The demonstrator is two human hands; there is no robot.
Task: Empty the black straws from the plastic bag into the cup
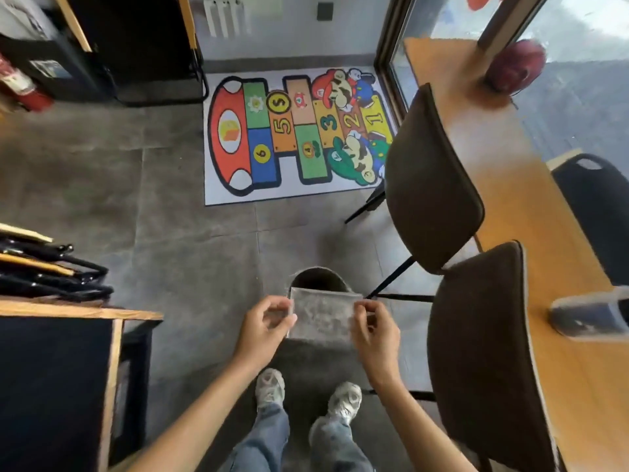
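Observation:
I stand over the floor and hold a clear plastic bag [323, 316] flat between both hands at waist height. My left hand [263, 327] pinches the bag's left edge. On the opposite edge, my right hand [374, 330] has its fingers curled in a pinch. Only the grey floor shows through the bag; no black straws are visible inside it. A clear plastic cup [587, 316] with dark contents sits on the wooden table [510, 185] to my right, blurred and apart from both hands.
Two dark chairs [432, 185] [483, 362] stand between me and the long table. A dark round shape [318, 279] lies on the floor just beyond the bag. A colourful hopscotch mat [292, 137] lies farther ahead, and a black-topped table [58, 379] is at my left.

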